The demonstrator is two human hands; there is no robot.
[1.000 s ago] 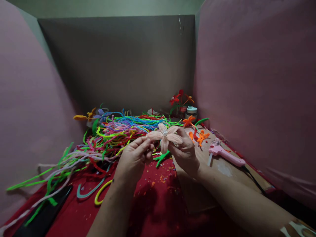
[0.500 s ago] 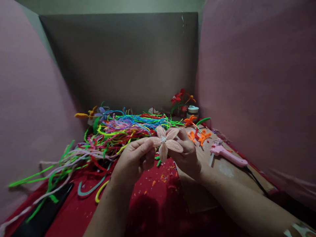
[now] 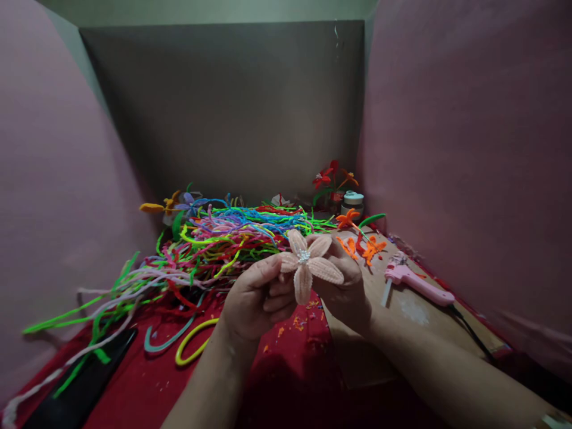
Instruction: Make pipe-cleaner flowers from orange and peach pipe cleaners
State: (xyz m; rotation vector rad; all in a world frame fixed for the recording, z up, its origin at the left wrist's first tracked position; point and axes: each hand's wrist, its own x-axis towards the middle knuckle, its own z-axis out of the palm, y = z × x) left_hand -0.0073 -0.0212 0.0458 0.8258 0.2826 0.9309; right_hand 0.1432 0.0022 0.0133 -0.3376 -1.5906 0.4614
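Note:
A pale pink five-petalled flower [image 3: 304,257] with a whitish beaded centre faces me in the middle of the view. My left hand [image 3: 259,293] pinches its left petal between thumb and fingers, the other fingers curled below. Behind the right petals, my right hand [image 3: 347,286] is closed on the back of the flower; most of its fingertips are hidden. Beyond both hands lies a heap of fuzzy, many-coloured stems [image 3: 232,229].
On the board [image 3: 413,313] at right lie a pink glue gun [image 3: 417,283] and orange flower pieces [image 3: 373,249]. A lidded jar [image 3: 353,201] and red flowers [image 3: 322,179] stand behind. A dark flat object [image 3: 84,381] rests on the red cloth [image 3: 134,387].
Both hands and the flower have shifted slightly right and down, and the flower appears a bit larger. The whole surroundings have moved slightly right in view.

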